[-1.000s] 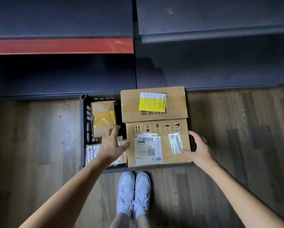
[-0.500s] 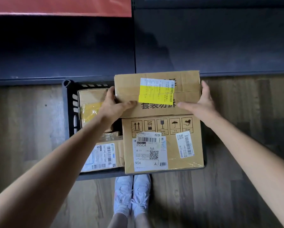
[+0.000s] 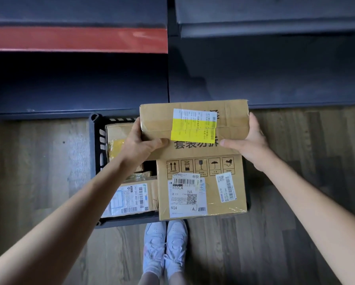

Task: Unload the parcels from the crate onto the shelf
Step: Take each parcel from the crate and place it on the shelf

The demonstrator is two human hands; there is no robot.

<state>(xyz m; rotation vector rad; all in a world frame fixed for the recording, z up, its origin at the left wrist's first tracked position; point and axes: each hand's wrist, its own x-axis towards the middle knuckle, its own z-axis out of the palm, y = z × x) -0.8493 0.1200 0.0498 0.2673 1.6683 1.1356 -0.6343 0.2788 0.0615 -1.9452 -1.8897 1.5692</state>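
A cardboard parcel with a yellow label [image 3: 160,120] is held above the far end of the black crate [image 3: 94,161]. My left hand [image 3: 139,145] grips its left side and my right hand [image 3: 248,145] grips its right side. Under it, in the crate, lies a large box with white shipping labels [image 3: 213,202]. To its left sit a small parcel with yellow tape [image 3: 117,140] and a flat parcel with a white label [image 3: 135,198]. The dark shelf [image 3: 275,75] stands just beyond the crate.
The crate rests on a wooden floor [image 3: 39,171] in front of the shelving. A red shelf edge [image 3: 76,40] runs across the upper left. My two white shoes [image 3: 164,243] stand right behind the crate's near wall.
My hands left the near box, took the yellow-labelled parcel by its sides and have raised it off the crate. The camera view has tilted up again.
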